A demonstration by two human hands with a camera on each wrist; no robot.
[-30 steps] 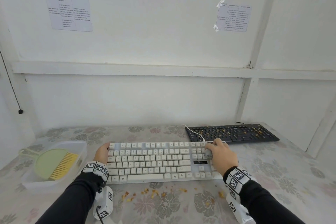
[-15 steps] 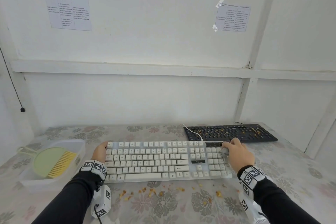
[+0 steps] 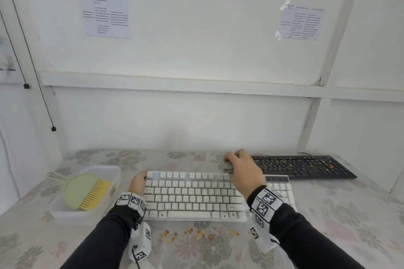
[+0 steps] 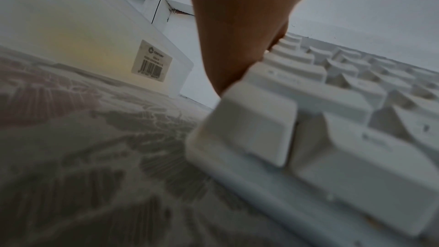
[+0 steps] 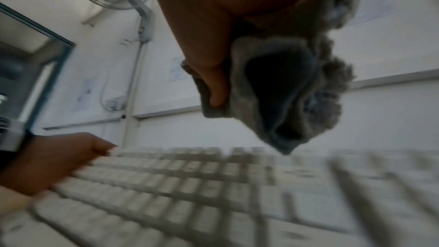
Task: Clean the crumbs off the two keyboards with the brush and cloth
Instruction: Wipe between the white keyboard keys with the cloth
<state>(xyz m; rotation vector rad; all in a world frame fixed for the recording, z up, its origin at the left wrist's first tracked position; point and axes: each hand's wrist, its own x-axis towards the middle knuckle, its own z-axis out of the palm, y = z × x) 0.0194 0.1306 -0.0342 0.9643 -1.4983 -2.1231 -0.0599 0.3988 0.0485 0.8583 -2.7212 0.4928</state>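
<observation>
The right hand (image 3: 243, 170) has its fingers curled round a bunched grey cloth (image 5: 280, 89), thumb pinching the fabric; it is above the far edge of the white keyboard (image 3: 192, 196), near the top row. The left hand (image 3: 137, 182) grips the left end of this keyboard w/ fingers bent on its far corner. Crumbs (image 3: 190, 232) lie on the flowered table (image 3: 328, 214) just in front of the white keyboard. The black keyboard (image 3: 303, 166) is behind-right, w/ crumbs on the keys. At left a clear tray (image 3: 65, 212) holds the green brush (image 3: 87, 190) w/ yellow bristles.
</observation>
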